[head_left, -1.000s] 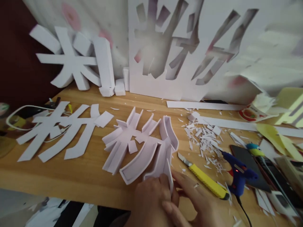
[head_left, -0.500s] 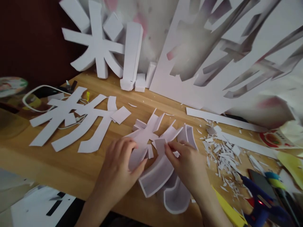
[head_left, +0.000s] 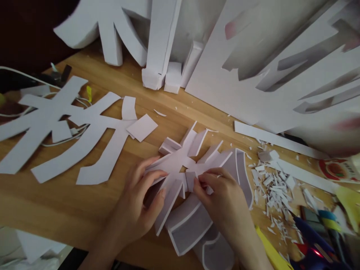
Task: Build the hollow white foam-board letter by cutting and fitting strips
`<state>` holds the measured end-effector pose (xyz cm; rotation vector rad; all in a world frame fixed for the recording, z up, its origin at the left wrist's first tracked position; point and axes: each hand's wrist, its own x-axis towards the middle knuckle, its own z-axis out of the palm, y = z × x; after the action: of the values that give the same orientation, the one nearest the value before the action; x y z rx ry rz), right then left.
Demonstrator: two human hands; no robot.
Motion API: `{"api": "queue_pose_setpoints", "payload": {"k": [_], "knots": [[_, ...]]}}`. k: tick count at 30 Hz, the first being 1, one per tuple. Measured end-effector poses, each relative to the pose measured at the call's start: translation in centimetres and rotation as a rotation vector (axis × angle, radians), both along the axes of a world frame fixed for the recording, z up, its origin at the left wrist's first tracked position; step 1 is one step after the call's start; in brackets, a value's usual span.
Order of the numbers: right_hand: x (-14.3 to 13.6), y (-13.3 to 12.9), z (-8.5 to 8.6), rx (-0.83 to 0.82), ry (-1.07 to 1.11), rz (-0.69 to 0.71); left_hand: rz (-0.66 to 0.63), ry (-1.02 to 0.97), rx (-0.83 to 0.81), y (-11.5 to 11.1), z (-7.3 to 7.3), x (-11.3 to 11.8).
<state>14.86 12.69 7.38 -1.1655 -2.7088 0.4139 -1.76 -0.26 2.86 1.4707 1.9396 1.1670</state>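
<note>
head view: the right hand (head_left: 225, 200) is now at the centre of the white walled character (head_left: 174, 161); one second ago both hands are together at its near right end. compared with half a second ago, the pinched small white strip (head_left: 190, 182) sits closer to the central gap. this suggests that the work shifts from the outer wall to a short inner edge, where alignment appears to matter.

orientation: the walled character lies base down, open side up, on the wooden table (head_left: 70, 210). its long axis appears to run from far left to near right. the strip appears tilted up, its visible face longer from far to near than across; the fingers hide its full length.

hand state: the hands are apart. the right thumb and forefinger are clamped on the strip. the left hand (head_left: 140, 202) has thumb and forefinger spread beside the left strokes; whether it presses on them, cannot tell.

surroundings: the flat white cut-out (head_left: 42, 112) lies left; the paper scraps (head_left: 278, 187) and blue glue gun (head_left: 315, 240) lie right.
</note>
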Motion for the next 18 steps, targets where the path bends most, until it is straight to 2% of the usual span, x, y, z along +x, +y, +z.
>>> {"api": "queue_pose_setpoints", "payload": {"k": [7,18], "knots": [[0.16,-0.1,0.2,-0.208,0.034,-0.038,-0.025,-0.026,-0.004,-0.05,0.25,-0.18],[0.3,0.43,0.79,-0.453,0.045,-0.047,0.03,0.025,0.04,0.16,-0.07,0.26]]}}
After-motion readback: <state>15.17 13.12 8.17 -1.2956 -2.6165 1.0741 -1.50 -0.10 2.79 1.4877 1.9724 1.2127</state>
